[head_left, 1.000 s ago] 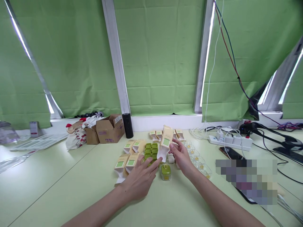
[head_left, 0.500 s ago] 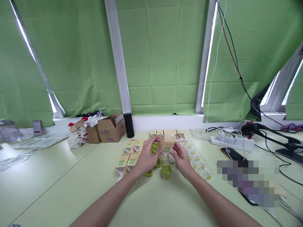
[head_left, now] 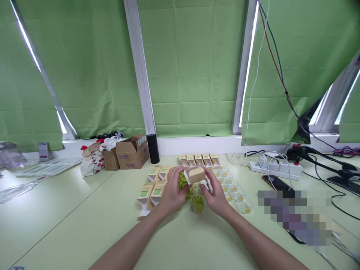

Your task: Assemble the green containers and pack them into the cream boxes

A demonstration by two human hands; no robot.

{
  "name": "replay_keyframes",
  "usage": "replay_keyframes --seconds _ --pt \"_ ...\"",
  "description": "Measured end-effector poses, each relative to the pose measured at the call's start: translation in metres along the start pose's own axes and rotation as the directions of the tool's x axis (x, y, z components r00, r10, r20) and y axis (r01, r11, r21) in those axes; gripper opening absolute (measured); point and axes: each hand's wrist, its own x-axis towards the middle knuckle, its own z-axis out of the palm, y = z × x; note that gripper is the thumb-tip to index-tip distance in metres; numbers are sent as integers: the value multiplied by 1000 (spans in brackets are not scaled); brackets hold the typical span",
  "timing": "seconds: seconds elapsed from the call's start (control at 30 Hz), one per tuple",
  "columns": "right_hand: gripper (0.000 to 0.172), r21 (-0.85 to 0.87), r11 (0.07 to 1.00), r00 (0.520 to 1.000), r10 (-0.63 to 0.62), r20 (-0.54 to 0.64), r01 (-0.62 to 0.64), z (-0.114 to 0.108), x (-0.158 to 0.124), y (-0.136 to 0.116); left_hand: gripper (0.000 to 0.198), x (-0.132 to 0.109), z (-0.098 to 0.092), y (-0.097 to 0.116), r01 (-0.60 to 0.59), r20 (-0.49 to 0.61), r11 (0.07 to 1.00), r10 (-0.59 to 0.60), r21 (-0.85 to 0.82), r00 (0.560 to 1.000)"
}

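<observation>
Between my two hands a small kraft-paper box (head_left: 196,174) is held above the table, tilted so that one tan face and white inner card show. My left hand (head_left: 173,191) has its fingers closed on the box's left side. On the other side my right hand (head_left: 217,194) grips it with thumb and fingers. Below stands a small clear jar with a green lid (head_left: 198,204). Green lids (head_left: 182,181) lie by my left fingers, and small white pieces (head_left: 208,185) are partly hidden behind my right hand. Several clear jars with yellow spots (head_left: 233,189) stand to the right.
Kraft boxes with green squares (head_left: 144,194) stand at the left, and more form a back row (head_left: 198,160). Farther off are a cardboard carton (head_left: 131,153), a black cylinder (head_left: 153,149), a white power strip (head_left: 277,169) and a phone (head_left: 277,183).
The kraft box has been turned in my hands: its printed face with the green square no longer shows, and a plain tan face does. Both hands have shifted slightly.
</observation>
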Motion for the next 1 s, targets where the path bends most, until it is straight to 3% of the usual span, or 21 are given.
replay_keyframes --seconds 0.1,0.2,0.57,0.8,1.0 --pt "57 -92 993 997 -76 3 76 -2 1 -5 53 -5 -1 -10 -203 -54 974 209 95 976" --pt "49 -188 976 989 -127 -68 113 -3 2 -2 51 -8 -3 -14 -334 -80 922 354 196 932" --pt "38 -383 913 976 -192 -101 140 -4 1 15 54 -13 -2 -15 -470 -161 808 548 354 821" --pt "36 -399 904 972 -211 -104 154 -3 1 15 52 -13 -4 -13 -438 -169 864 484 249 858" --pt "34 -395 906 972 -210 -103 154 -2 2 12 55 -9 -8 -7 -320 -167 947 320 29 933"
